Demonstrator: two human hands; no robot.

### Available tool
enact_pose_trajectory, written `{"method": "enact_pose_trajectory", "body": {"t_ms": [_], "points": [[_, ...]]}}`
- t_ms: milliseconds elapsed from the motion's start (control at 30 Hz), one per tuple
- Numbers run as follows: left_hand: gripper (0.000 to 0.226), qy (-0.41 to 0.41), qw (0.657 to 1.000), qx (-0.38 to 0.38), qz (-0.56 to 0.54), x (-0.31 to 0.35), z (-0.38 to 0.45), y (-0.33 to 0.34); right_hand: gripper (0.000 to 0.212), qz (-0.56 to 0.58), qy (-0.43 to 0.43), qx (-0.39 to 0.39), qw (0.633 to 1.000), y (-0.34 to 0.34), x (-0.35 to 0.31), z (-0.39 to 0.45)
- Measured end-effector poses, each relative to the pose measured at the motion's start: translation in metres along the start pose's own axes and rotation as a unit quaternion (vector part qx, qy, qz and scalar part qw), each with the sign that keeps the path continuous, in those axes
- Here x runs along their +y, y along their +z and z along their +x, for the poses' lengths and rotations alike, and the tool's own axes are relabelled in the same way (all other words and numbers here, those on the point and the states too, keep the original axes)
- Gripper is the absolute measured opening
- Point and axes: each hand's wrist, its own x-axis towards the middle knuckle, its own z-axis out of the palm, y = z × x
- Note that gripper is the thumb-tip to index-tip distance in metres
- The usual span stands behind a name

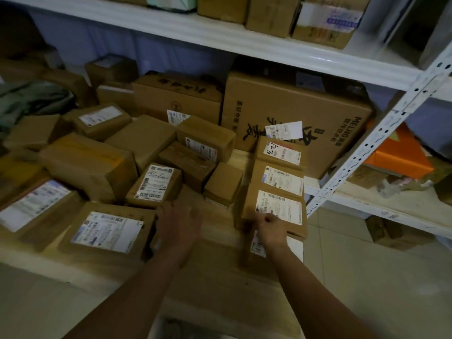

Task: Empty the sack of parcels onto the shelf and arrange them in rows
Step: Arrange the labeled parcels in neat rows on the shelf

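Our right hand (270,226) curls its fingers on the near edge of a labelled parcel (278,207), nearest of a row along the shelf (220,231). Our left hand (179,222) hovers open just beside a small labelled box (155,183), holding nothing.

left of the right hand (270,226) gripping the row's (278,182) near parcel (276,211) lies the jumbled heap (117,162); large carton (293,118) behind.

Dim storeroom: white perforated steel upright (367,152) carrying white shelf boards (220,35), bluish wall (102,42) behind, pale tiled floor (367,277) at lower right.
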Motion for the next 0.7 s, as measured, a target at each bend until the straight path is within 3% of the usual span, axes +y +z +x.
{"method": "enact_pose_trajectory", "body": {"t_ms": [133,300,367,467,567,700], "points": [[0.087,-0.031,0.994,-0.062,0.087,-0.027,0.008,0.015,0.020,0.005,0.032,-0.108,0.994,0.028,-0.004,-0.004],[0.105,-0.037,0.988,-0.090,0.118,-0.028,0.006,0.020,0.021,0.015,0.060,-0.181,0.982,0.043,-0.011,-0.010],[0.102,-0.032,0.984,-0.106,0.136,-0.020,0.001,0.011,0.021,0.013,0.070,-0.200,0.977,0.046,-0.010,-0.011],[0.086,0.023,0.991,-0.073,0.113,-0.011,-0.006,0.000,0.025,0.056,0.087,-0.210,0.972,0.049,-0.015,-0.013],[0.094,0.125,0.990,-0.026,0.057,-0.006,-0.014,-0.008,0.043,0.077,0.111,-0.204,0.970,0.046,-0.022,-0.015],[0.107,0.271,0.955,0.058,0.106,-0.010,-0.024,-0.009,0.057,0.083,0.122,-0.199,0.969,0.039,-0.028,-0.014]]}}
